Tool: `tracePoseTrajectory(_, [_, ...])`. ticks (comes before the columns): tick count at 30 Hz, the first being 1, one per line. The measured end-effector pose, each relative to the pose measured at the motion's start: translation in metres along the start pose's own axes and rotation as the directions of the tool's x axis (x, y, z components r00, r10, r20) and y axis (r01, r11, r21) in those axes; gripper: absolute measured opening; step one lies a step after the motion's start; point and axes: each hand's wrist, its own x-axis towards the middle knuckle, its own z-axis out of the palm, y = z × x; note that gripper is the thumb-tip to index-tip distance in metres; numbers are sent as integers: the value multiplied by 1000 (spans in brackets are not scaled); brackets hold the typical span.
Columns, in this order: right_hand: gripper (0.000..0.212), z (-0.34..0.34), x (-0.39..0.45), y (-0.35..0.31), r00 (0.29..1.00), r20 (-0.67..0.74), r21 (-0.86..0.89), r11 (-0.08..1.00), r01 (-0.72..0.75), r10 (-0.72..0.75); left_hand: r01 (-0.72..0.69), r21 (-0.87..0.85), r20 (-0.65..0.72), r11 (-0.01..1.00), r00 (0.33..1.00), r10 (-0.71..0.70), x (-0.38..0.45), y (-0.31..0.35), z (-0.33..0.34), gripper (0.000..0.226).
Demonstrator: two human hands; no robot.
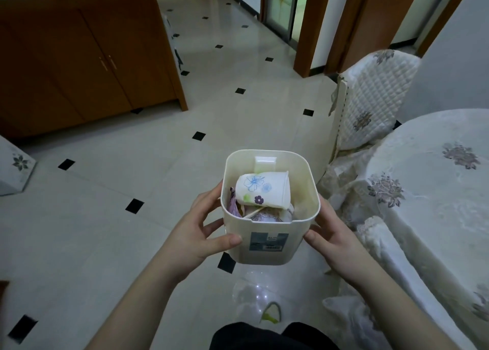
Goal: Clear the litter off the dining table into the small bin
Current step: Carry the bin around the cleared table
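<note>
Small bin (270, 228), cream plastic, square with rounded corners, grey label on the near wall; held upright in mid-air above the tiled floor (105, 217), between both hands. Left hand (203, 230): grip closed on the bin's left wall, thumb laid across the near lower corner, fingers wrapped round the left side. Right hand (330, 241): grip closed on the bin's right wall, thumb touching the near right corner, fingers hidden behind the wall. Contents, lying between the two grips: one paper cup (262, 189) with blue and purple flower print, on its side, mouth toward the right-hand grip; beneath it crumpled wrappers (262, 214), purple and white, kinds not legible. Bench (434, 180), round, under a white embroidered cloth, stands to the right of the right-hand grip, apart from the bin. Chair (370, 106) with quilted white cover beyond the bench. Clear plastic bag (254, 296) on the floor below the bin. Wooden cabinet (87, 58) far left.
</note>
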Motion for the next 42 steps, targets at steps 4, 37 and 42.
tracePoseTrajectory(4, [74, -24, 32, 2, 999, 17, -22, 999, 27, -27, 2, 25, 7, 1000, 1000, -2, 35, 9, 0, 96])
tracePoseTrajectory(37, [73, -59, 299, 3, 951, -308, 14, 999, -37, 40, -54, 46, 324, 997, 945, 36, 379, 23, -123, 91])
tracePoseTrajectory(42, [73, -98, 296, 16, 902, -428, 13, 998, -63, 63, -50, 31, 426, 998, 904, 32, 429, 23, -81, 92])
